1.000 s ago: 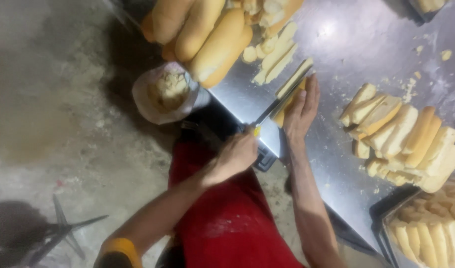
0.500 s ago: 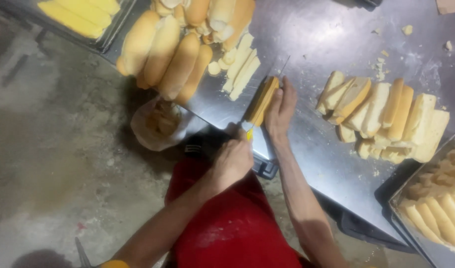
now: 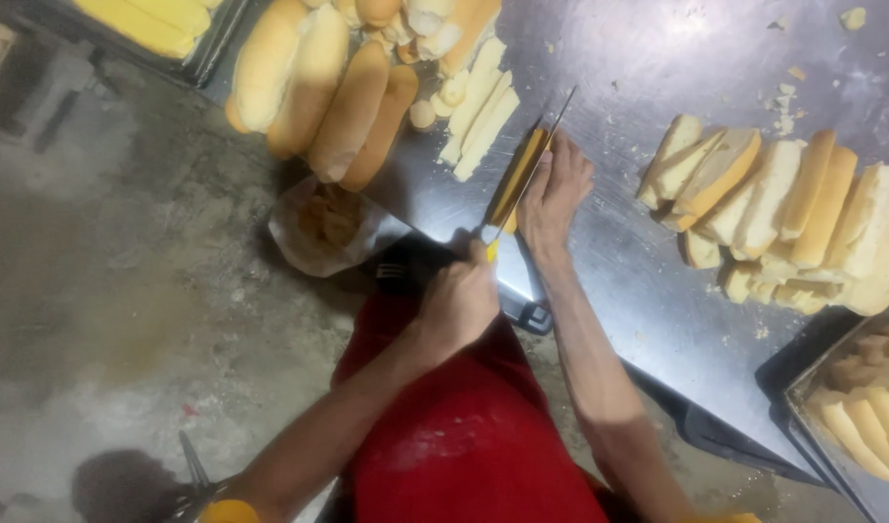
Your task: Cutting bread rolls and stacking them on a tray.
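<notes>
1. Slicing setup: your left hand point(image 3: 461, 302) is fisted round the yellow knife handle point(image 3: 491, 249), fingers fully curled, just off the near edge of the worktop point(image 3: 648, 291).
2. Knife blade point(image 3: 533, 160) runs away from you, lying along the top of a single bread roll point(image 3: 519, 177). Looks like a lengthwise cut; I can't tell how deep the blade sits.
3. Your right hand point(image 3: 553, 189) lies flat beside and partly on the roll, fingers together and extended, palm down. Likely there to pin the roll so it doesn't slide on the steel.
4. The roll sits near the front edge of the worktop, directly ahead of you, between the two bread piles.
5. Whole loaves point(image 3: 318, 87) are stacked to the left at the worktop's corner, with pale cut strips point(image 3: 478, 111) just beside them, close to the blade tip.
6. Cut slices point(image 3: 783, 218) are heaped to the right, well apart from the knife. Whole stock on one side and cut stock on the other would keep each within one hand's reach.
7. A tray point(image 3: 856, 407) at far right holds more cut pieces, and another tray point(image 3: 144, 19) sits top left.
8. A plastic bag point(image 3: 318, 228) of crumbs or offcuts hangs off the worktop edge, left of your knife hand, probably for scraps.
</notes>
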